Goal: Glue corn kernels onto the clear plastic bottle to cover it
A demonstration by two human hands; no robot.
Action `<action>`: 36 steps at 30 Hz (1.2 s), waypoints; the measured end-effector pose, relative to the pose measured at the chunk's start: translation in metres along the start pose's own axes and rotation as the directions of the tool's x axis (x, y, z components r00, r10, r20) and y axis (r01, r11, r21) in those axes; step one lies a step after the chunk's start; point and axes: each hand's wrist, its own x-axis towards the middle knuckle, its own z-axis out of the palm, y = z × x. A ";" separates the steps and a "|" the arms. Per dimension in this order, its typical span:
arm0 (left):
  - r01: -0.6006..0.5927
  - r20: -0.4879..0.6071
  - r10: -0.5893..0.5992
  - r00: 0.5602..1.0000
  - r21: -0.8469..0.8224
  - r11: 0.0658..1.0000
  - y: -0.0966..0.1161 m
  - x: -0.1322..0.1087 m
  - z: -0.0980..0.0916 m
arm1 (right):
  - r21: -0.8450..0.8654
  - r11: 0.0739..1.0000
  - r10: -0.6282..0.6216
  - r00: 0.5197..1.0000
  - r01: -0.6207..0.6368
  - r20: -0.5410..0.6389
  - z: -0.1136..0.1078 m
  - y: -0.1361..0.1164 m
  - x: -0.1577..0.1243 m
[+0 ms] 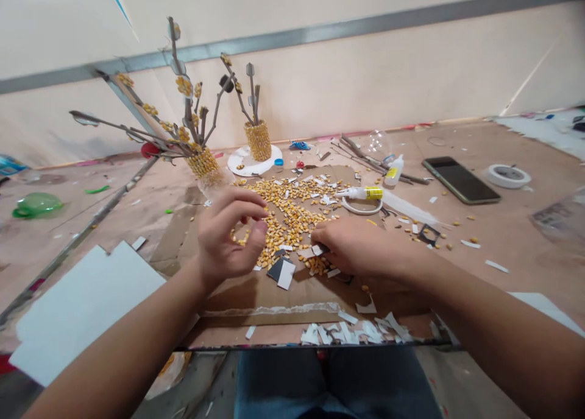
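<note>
Loose yellow corn kernels (292, 215) lie spread over a brown cardboard sheet (274, 294) in front of me. My left hand (234, 233) hovers over their left side, fingers curved and thumb apart, nothing visible in it. My right hand (350, 242) is down at the right edge of the kernels, its fingers bent and closed beside a small dark piece and a white scrap (317, 249). What its fingertips grip is hidden. Between the hands lie a dark piece (275, 268) and a white paper strip (286, 274).
Behind stand two kernel-covered pots (202, 163) (258, 140) with decorated twigs. Glue bottles (393, 170) (363, 193), loose sticks (361, 154), a phone (460, 179) and a tape roll (508, 175) lie right. White card (86, 309) lies left; paper scraps (351, 332) line the front edge.
</note>
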 end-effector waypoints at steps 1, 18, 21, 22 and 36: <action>0.038 0.050 -0.036 0.998 -0.053 0.998 0.005 -0.002 0.004 | 0.052 0.998 -0.026 0.999 0.027 -0.028 -0.001 0.002 -0.001; 0.766 0.457 -0.648 0.610 -0.552 0.331 0.035 -0.014 0.036 | 0.588 0.618 -0.022 0.760 0.521 -0.650 0.017 -0.010 0.003; 0.805 0.560 -0.608 0.563 -0.539 0.249 0.029 -0.017 0.036 | 0.543 0.620 -0.045 0.717 0.566 -0.696 0.019 -0.011 0.002; 0.815 0.581 -0.601 0.549 -0.531 0.232 0.027 -0.017 0.036 | 0.516 0.625 -0.064 0.697 0.586 -0.714 0.020 -0.011 0.002; 0.850 0.572 -0.653 0.497 -0.474 0.232 0.026 -0.003 0.025 | 0.225 0.869 -0.101 0.602 0.441 -0.792 0.020 -0.009 0.002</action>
